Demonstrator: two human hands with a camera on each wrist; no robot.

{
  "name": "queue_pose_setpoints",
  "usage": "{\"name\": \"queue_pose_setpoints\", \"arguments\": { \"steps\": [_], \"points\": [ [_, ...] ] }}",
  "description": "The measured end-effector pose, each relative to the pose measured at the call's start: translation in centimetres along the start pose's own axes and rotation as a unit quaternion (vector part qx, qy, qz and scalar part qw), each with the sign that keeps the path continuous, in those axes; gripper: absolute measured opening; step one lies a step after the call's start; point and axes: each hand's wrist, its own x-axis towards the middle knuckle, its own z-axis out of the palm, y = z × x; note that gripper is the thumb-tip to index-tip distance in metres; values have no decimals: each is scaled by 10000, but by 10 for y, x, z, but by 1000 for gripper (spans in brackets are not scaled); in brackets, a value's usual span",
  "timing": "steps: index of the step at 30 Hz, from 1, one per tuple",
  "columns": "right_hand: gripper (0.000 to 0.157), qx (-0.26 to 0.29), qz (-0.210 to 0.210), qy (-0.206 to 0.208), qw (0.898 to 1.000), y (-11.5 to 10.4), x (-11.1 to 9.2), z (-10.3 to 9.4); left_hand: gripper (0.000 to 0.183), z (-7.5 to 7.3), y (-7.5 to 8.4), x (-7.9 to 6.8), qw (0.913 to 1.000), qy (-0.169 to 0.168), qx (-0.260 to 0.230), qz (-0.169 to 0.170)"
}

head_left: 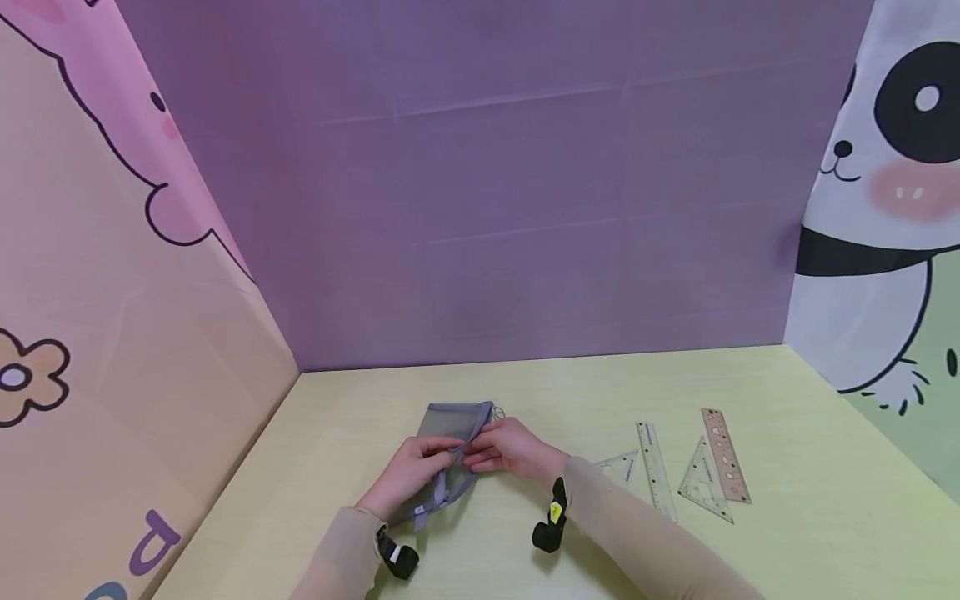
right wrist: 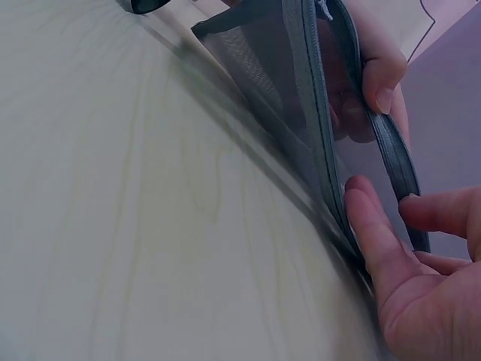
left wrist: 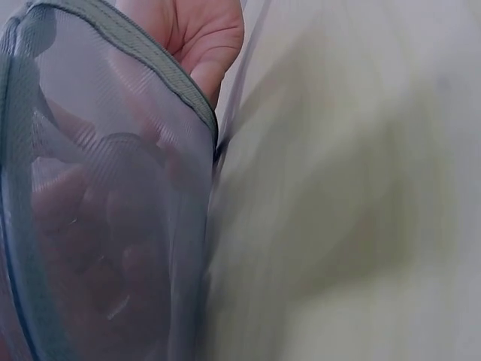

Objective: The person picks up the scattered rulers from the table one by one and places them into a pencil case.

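Mesh pouch (head_left: 438,423), long axis forward, mouth rightward, rim between nearly closed fingers (right wrist: 376,244) of both hands (head_left: 405,471) (head_left: 517,446)

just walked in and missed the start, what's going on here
A person's left hand and right hand hold a zippered mesh pouch, which is partly open. To the right on the table, outside the pouch, lie a clear ruler, a pink ruler and two set squares, one partly hidden by the right sleeve.
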Motion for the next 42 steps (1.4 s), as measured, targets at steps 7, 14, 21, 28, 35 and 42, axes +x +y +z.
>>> {"name": "queue_pose_setpoints", "arguments": {
  "steps": [7, 14, 21, 28, 35, 42],
  "points": [
    [30, -6, -21, -4, 10000, -2, -5, -4, 31, 0, 1, -2, 10000, 9, 20, 50],
    [42, -104, -32, -52, 9999, -8, -17, -14, 31, 1, 2, -4, 9999, 54, 83, 21],
    [44, -568, -270, -324, 9975, -20, -37, -34, 32, 1, 3, -3, 9999, 44, 55, -78],
    [46, -1390, -614, -370, 9877, -29, -63, -62, 32, 2, 2, -5, 9991, 257, -165, -292],
    [44, -1958, -905, -219, 9762, -36, -93, -91, 31, 3, 3, -3, 9986, 358, -156, -344],
    [40, -2709, -1096, 365, 9557, -44, -121, -118, 31, 3, 1, -2, 9986, 357, -162, -345]
  ]
}}
